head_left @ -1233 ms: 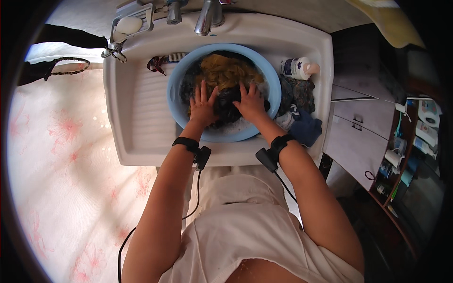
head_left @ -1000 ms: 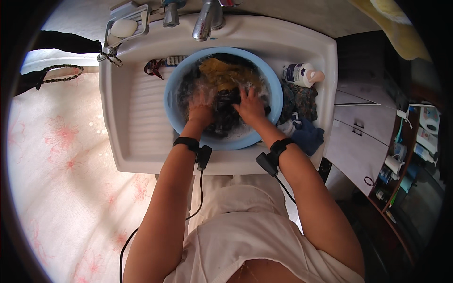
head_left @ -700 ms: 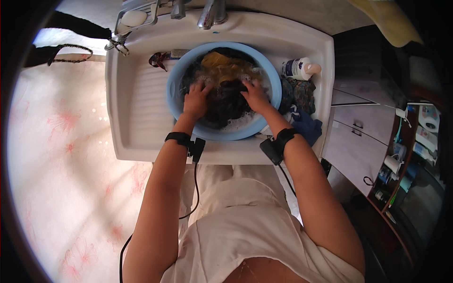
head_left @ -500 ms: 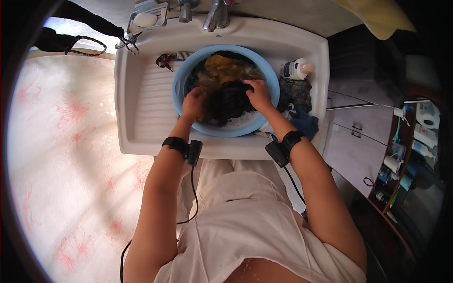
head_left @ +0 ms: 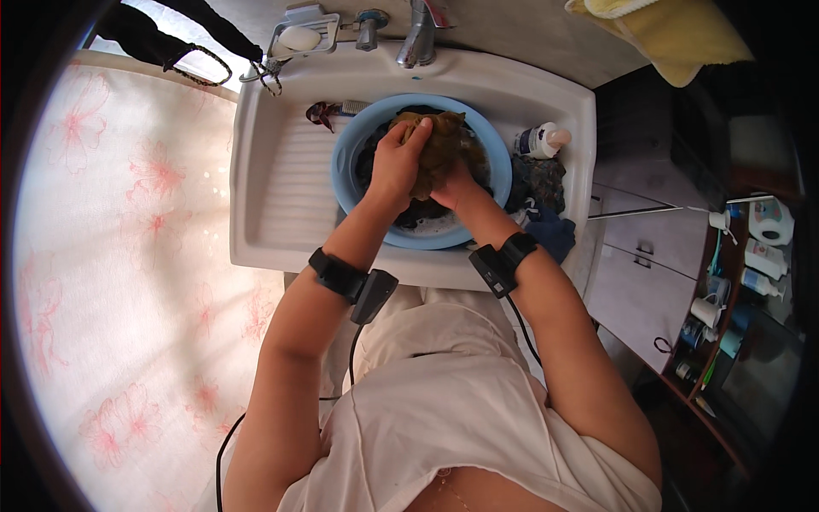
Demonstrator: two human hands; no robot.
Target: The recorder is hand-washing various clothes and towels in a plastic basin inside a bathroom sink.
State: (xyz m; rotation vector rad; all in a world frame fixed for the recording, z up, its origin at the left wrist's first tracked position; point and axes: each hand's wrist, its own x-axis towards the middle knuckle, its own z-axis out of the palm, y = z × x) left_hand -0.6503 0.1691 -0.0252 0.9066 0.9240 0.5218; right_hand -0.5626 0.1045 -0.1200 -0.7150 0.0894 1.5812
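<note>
A wet olive-brown cloth [head_left: 439, 145] is bunched up between my hands over the light blue basin [head_left: 343, 183]. My left hand [head_left: 399, 162] is closed on its left side, thumb on top. Lower down on the right, my right hand [head_left: 458, 186] grips the same cloth, its fingers partly hidden beneath the folds. Dark wet fabric [head_left: 418, 213] lies in sudsy water below. The basin stands in the wide white washbasin [head_left: 269, 213].
Right of the basin lie a white pump bottle [head_left: 539, 141], a dark patterned cloth [head_left: 539, 183] and a blue cloth [head_left: 550, 229]. A comb [head_left: 351, 107] rests on the ribbed left side. Behind are the tap [head_left: 417, 38] and a soap dish [head_left: 300, 38]; a yellow towel [head_left: 674, 38] hangs at upper right.
Both hands have left the dark fabric and taken hold of the olive-brown cloth, now lifted and gathered. My left hand moved up and right. The whole view has shifted slightly.
</note>
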